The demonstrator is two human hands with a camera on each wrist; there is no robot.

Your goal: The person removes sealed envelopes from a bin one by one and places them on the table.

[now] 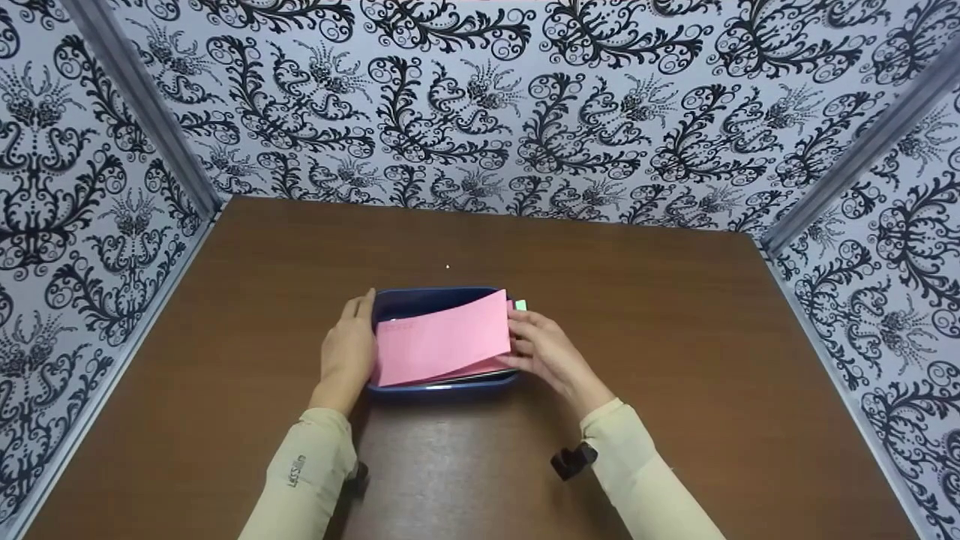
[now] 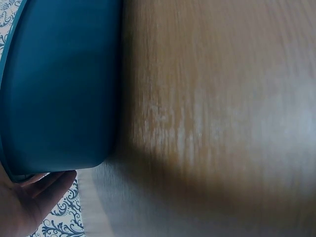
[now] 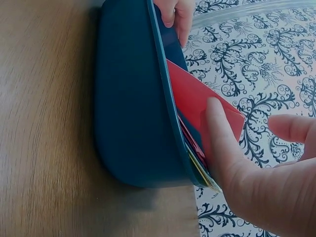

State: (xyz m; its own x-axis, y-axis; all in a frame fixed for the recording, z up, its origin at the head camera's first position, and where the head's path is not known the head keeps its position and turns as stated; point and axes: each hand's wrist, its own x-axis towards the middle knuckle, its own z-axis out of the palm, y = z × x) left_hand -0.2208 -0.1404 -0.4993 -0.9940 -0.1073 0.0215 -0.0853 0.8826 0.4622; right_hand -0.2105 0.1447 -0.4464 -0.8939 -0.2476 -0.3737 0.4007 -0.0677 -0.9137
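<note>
A dark blue plastic bin [image 1: 442,389] stands on the table with flat paper items inside. On top lies a pink envelope-like sheet [image 1: 442,337], its right end raised above the rim. My left hand [image 1: 349,345] rests along the bin's left end, its fingers fairly straight; in the left wrist view its fingers [image 2: 52,190] touch the end wall. At the raised end of the pink sheet, my right hand [image 1: 551,352] has its fingers loosely bent. In the right wrist view the thumb [image 3: 217,121] touches the sheet, while another finger stays apart from it.
More thin papers [image 3: 197,163] stick up at the bin's right end, with a light green corner [image 1: 520,305] showing. The brown wooden table [image 1: 637,285] is bounded by patterned walls [image 1: 480,112] at the back and sides.
</note>
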